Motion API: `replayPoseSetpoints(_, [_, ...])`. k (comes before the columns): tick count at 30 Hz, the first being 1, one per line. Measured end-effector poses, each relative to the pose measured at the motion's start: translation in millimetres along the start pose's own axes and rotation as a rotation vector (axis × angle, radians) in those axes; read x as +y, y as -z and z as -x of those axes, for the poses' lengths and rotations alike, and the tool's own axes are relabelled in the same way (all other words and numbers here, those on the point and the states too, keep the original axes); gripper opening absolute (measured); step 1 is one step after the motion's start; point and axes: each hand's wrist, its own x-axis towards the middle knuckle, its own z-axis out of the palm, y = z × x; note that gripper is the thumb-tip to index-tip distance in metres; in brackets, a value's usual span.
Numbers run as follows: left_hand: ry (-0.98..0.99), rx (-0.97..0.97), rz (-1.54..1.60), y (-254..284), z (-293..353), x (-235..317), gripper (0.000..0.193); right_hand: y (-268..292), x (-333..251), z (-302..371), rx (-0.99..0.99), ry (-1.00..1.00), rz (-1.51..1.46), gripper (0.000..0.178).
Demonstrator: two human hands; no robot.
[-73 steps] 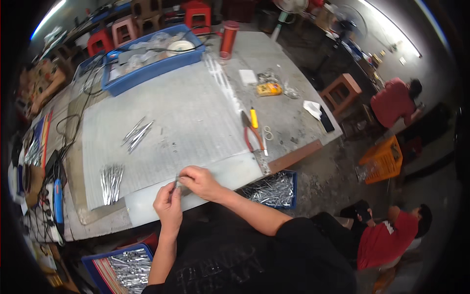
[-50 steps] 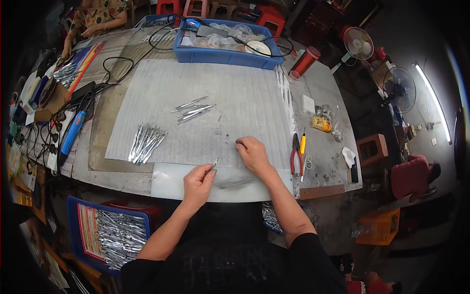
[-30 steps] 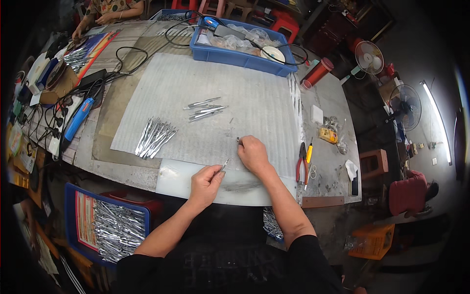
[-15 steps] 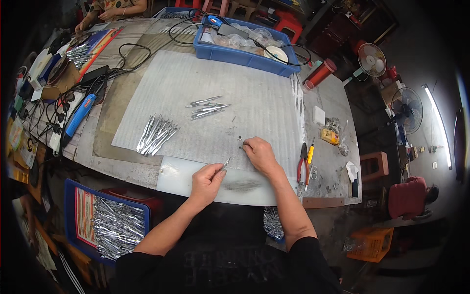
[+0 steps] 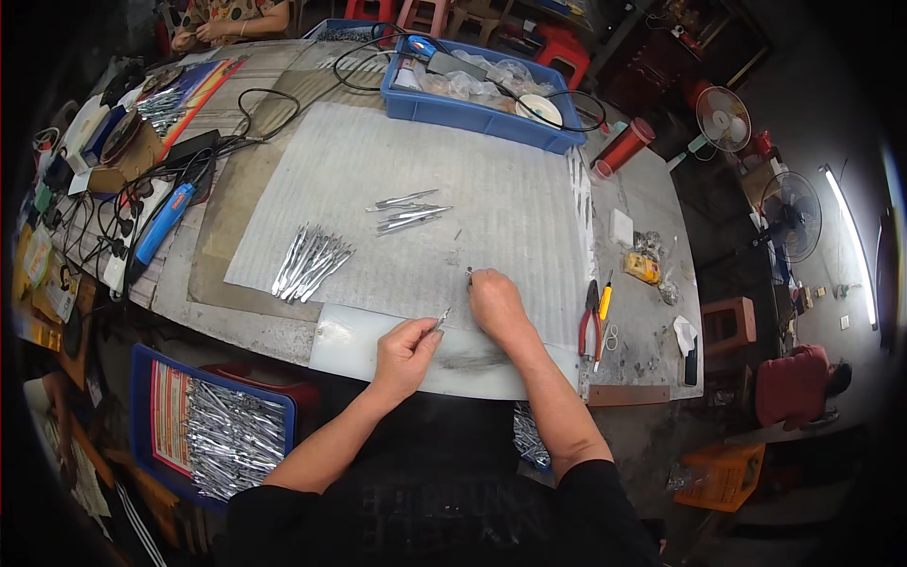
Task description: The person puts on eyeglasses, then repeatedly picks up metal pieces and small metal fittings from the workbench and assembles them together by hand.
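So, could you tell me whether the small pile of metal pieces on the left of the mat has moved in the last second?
No. The pile of metal pieces lies by the same left edge of the grey mat as before; only the camera shifted.

My bench (image 5: 652,213) is grey and worn. A pale ribbed mat (image 5: 501,208) covers its middle, with a smooth white sheet (image 5: 350,345) at my edge. A blue tray (image 5: 472,109) sits at the far side, a red can (image 5: 624,146) beside it. Pliers (image 5: 590,326) lie to my right. Cables (image 5: 236,118) and a blue tool (image 5: 162,225) lie to my left.
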Motion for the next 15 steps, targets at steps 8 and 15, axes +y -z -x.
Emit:
replayPoseSetpoints(8, [0.017,0.004,0.016,0.8,0.1,-0.6,0.013,1.7,-1.0,3.4,0.061,-0.07,-0.133,0.007])
replayPoseSetpoints(15, [0.127,-0.002,0.101,0.5,3.2,3.1,0.014,21.4,-31.5,38.0,0.065,-0.47,-1.07,0.012])
